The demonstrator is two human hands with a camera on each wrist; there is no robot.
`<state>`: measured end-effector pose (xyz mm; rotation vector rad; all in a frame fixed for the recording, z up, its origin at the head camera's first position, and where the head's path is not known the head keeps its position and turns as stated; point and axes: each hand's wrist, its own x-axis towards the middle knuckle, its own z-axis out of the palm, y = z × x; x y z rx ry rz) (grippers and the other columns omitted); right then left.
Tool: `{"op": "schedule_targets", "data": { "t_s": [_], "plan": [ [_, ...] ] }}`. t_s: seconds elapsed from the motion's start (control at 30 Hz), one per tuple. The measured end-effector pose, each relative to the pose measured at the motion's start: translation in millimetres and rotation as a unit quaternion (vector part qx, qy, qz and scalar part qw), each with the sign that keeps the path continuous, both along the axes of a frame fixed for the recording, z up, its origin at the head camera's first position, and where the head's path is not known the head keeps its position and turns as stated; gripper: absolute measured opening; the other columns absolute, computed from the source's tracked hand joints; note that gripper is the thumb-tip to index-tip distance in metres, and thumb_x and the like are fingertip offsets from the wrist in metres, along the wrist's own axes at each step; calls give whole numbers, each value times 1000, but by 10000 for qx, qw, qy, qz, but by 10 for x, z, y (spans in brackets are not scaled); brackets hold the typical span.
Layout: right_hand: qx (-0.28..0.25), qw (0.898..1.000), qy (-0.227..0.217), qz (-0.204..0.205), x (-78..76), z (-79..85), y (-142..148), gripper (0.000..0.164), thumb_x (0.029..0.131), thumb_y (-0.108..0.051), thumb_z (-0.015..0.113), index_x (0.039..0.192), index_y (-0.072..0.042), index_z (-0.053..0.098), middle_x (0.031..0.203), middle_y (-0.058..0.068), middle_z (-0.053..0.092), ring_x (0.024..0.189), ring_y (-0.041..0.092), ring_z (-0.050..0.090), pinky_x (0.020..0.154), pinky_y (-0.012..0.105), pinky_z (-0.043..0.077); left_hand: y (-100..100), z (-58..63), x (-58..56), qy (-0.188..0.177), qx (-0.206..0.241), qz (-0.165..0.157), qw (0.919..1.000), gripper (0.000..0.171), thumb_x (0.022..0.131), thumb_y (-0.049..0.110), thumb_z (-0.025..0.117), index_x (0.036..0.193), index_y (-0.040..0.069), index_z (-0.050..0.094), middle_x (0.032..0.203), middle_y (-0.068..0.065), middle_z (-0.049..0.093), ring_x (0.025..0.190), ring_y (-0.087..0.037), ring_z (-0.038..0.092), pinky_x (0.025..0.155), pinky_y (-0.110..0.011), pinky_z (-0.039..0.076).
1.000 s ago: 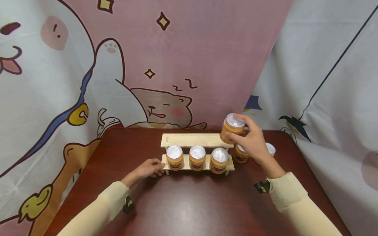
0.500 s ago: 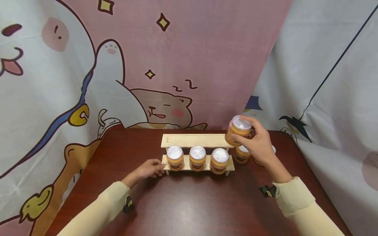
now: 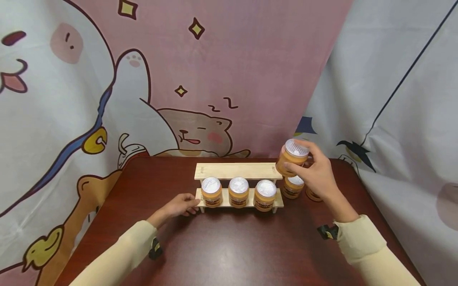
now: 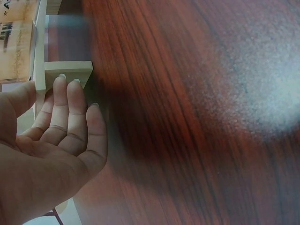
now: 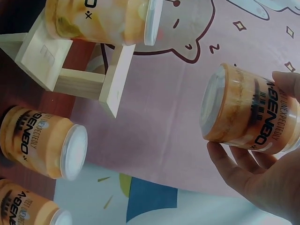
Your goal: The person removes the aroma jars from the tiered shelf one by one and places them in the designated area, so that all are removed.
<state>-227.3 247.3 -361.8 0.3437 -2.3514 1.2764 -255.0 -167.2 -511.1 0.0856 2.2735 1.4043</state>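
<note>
A two-step wooden rack [image 3: 234, 171] stands on the table; three orange jars with clear lids sit along its lower step: a left jar [image 3: 212, 192], a middle jar [image 3: 238, 192] and a right jar [image 3: 265, 195]. At the rack's left end my left hand [image 3: 180, 205] pinches the lower board, thumb on top and fingers beneath, beside a leg [image 4: 70, 68]. My right hand [image 3: 319, 172] grips another such jar [image 5: 248, 112] between thumb and fingers, tilted in the air near the upper step's right end. Printed lettering shows on its side.
To the right of the rack, a jar [image 3: 292, 187] stands on the dark red-brown table [image 3: 229, 246]; another jar [image 3: 313, 194] beside it is partly hidden by my right hand. A cartoon-printed curtain [image 3: 250, 79] hangs behind the table's back edge.
My right hand has moved right with its jar, away from over the upper step's right end. My left hand and the jars on the rack have stayed put.
</note>
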Motion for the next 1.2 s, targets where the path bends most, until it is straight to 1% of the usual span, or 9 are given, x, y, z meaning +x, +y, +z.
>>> {"op": "schedule_targets", "data": {
  "t_s": [0.33, 0.43, 0.57, 0.8, 0.97, 1.2],
  "plan": [
    [13, 10000, 64, -3, 14, 23, 15, 67, 81, -11, 84, 141, -14, 54, 130, 12, 58, 85, 8, 57, 67, 13, 47, -6, -20, -6, 0, 1, -4, 10000, 24, 102, 25, 59, 100, 0, 60, 90, -11, 73, 81, -19, 70, 68, -34, 53],
    [18, 10000, 93, -8, 23, 38, 25, 67, 81, -10, 84, 141, -13, 54, 130, 13, 58, 86, 6, 57, 68, 13, 47, -2, -16, -12, -39, 28, 62, 10000, 23, 101, 25, 60, 99, 2, 60, 89, -10, 73, 80, -19, 69, 68, -33, 53],
    [-39, 9999, 87, -50, 40, 52, 46, 67, 80, -9, 84, 140, -13, 55, 129, 12, 58, 87, 4, 58, 68, 13, 48, -5, -11, -15, -44, 13, 43, 10000, 25, 102, 25, 59, 100, 1, 60, 91, -12, 73, 82, -19, 70, 69, -33, 53],
    [-84, 9997, 110, -181, 54, 58, 95, 66, 79, -7, 84, 138, -11, 56, 123, 8, 59, 79, 3, 58, 65, 13, 48, -6, -2, -7, -22, -17, -2, 10000, 26, 102, 25, 59, 102, -1, 61, 93, -14, 73, 82, -19, 70, 69, -34, 54],
    [-15, 9997, 87, -233, 60, 47, 114, 65, 80, -7, 84, 139, -10, 55, 123, 9, 59, 81, 3, 58, 67, 12, 47, -14, 2, -5, 9, 12, -50, 10000, 26, 102, 24, 58, 101, -2, 60, 93, -15, 73, 81, -19, 70, 69, -34, 54],
    [-66, 9996, 43, -254, 87, 28, 129, 67, 80, -8, 84, 140, -11, 54, 122, 8, 58, 84, 2, 58, 69, 11, 47, -13, 1, -7, -20, 7, 11, 10000, 24, 102, 24, 59, 100, 0, 61, 90, -10, 73, 82, -20, 70, 69, -34, 53]
  ]
}}
